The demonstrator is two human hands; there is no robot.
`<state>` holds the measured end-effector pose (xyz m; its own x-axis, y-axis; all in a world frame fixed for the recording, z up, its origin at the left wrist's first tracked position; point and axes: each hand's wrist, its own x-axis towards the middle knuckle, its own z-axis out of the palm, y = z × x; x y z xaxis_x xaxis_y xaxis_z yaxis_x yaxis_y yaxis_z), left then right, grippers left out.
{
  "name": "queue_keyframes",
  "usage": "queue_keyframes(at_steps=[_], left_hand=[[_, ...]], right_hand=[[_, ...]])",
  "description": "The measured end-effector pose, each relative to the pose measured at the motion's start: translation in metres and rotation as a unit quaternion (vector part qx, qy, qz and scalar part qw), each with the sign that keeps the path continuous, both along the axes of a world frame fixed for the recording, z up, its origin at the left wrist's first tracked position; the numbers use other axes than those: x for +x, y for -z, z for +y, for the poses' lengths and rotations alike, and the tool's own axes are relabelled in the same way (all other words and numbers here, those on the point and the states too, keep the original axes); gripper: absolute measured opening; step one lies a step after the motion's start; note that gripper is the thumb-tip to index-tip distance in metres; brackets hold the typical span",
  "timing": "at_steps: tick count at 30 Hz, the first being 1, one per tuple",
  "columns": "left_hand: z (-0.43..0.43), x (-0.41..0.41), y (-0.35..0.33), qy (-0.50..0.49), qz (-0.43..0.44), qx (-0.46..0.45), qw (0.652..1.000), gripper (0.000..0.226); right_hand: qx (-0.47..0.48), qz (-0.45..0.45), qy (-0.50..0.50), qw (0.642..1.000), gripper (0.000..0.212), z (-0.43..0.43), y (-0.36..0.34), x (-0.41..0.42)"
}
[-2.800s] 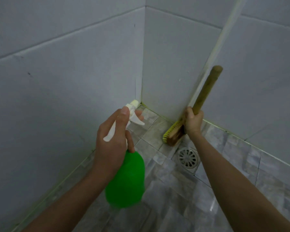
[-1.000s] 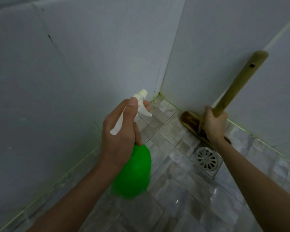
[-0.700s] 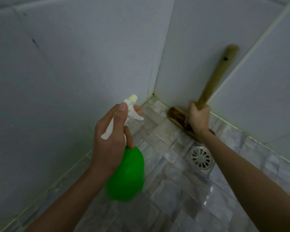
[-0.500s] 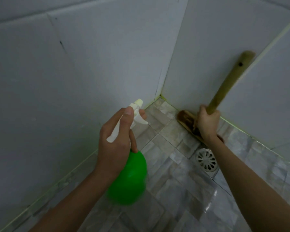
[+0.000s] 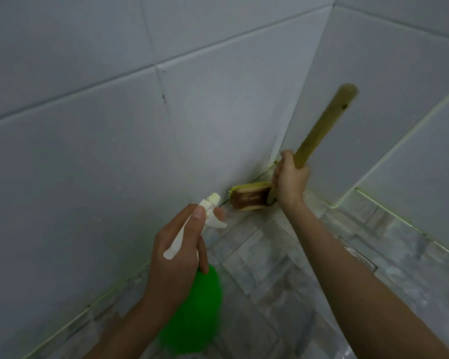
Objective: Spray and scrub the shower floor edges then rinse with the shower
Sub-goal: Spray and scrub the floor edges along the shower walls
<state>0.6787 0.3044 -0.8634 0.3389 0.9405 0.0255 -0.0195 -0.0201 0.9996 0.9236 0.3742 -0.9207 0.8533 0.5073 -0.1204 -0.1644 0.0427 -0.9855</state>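
Brush (image 5: 249,197) at the far floor (image 5: 270,268) edge, spray bottle (image 5: 192,312) held near.
The right hand (image 5: 290,183) grips the wooden brush by its handle, head against the floor where it meets the left wall (image 5: 101,164). The left hand (image 5: 176,251) wraps the green spray bottle's neck, nozzle toward the brush.

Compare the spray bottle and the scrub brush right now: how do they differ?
The spray bottle is green with a white trigger; the scrub brush is wooden with yellowish bristles. The spray bottle is held above the floor by the left hand; the scrub brush's head meets the floor edge, handle tilted up in the right hand. Each is gripped by one hand.
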Motion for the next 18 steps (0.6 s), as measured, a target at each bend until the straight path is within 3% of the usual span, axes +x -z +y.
queue_keyframes(at_steps=[2,6,10,14,18], left_hand=[[-0.001,-0.007,0.003,-0.007,-0.006,-0.015,1.000,0.053],[0.000,-0.010,0.005,-0.006,-0.001,-0.012,1.000,0.052],[0.004,-0.009,0.002,0.007,0.005,0.010,1.000,0.045],[0.010,-0.008,0.002,0.007,-0.006,0.017,1.000,0.048],[0.015,-0.006,0.008,0.010,-0.014,0.006,1.000,0.052]], right_hand=[[0.074,0.009,-0.023,0.997,0.042,0.008,0.004,-0.007],[0.000,-0.052,-0.028,0.998,0.034,0.020,0.029,-0.013],[-0.008,-0.101,0.025,0.995,0.030,0.032,0.027,-0.011],[0.012,-0.061,0.069,0.996,0.027,0.040,0.031,0.000],[0.019,-0.028,-0.002,0.999,0.023,0.025,0.067,-0.031]])
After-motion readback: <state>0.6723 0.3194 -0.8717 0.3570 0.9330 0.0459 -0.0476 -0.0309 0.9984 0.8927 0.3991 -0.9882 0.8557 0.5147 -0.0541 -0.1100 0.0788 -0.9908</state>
